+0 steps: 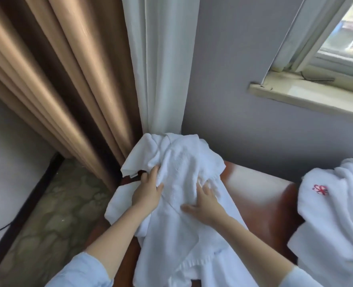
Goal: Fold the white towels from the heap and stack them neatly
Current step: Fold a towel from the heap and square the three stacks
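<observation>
With the right hand [205,201] spread flat on the rumpled towel [183,160] lying on the table [256,193] and the left hand [147,193] gripping a fold at its left side, pull that fold taut, then smooth toward the bunched far end before folding.

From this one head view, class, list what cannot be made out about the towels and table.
The heap: head view, cut off by the right edge; towel count unknown.
The red emblem: head view, too small and blurred to read.
The table: head view, near part covered by the white towel.
</observation>
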{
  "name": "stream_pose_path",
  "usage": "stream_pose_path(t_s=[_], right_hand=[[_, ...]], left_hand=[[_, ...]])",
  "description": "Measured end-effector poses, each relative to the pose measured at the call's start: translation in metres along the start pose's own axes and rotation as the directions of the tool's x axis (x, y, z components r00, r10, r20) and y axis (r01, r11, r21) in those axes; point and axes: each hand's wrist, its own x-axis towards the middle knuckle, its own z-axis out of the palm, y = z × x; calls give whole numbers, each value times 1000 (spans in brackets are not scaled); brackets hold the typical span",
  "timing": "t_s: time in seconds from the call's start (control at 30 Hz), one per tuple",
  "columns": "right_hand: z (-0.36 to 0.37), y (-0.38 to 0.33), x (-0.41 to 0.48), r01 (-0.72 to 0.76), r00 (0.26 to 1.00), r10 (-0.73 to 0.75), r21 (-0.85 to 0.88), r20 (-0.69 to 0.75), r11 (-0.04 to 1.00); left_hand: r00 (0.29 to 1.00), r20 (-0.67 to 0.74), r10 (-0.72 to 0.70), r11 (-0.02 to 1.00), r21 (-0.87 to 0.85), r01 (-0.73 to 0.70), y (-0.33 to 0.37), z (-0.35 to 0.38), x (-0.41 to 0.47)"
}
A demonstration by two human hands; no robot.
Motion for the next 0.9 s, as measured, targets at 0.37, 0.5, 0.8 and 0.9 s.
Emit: stream_pose_path(t_s=[0.37, 0.5, 0.8, 0.9], right_hand=[[-16, -20, 44, 71, 995, -66, 61, -74, 996], [-12, -17, 31, 111, 992, -100, 163, -72, 980], [-15, -6, -28, 155, 987, -157, 330, -23, 931], [-29, 7, -59, 134, 988, -117, 194, -96, 972]], left_hand=[[1000, -9, -21, 1000, -12, 21, 2, -17, 48], [1000, 4, -19, 1000, 23, 19, 2, -20, 38], [993, 114, -40, 983, 182, 18, 30, -41, -19], [994, 96, -53, 965, 260, 26, 52, -33, -46]])
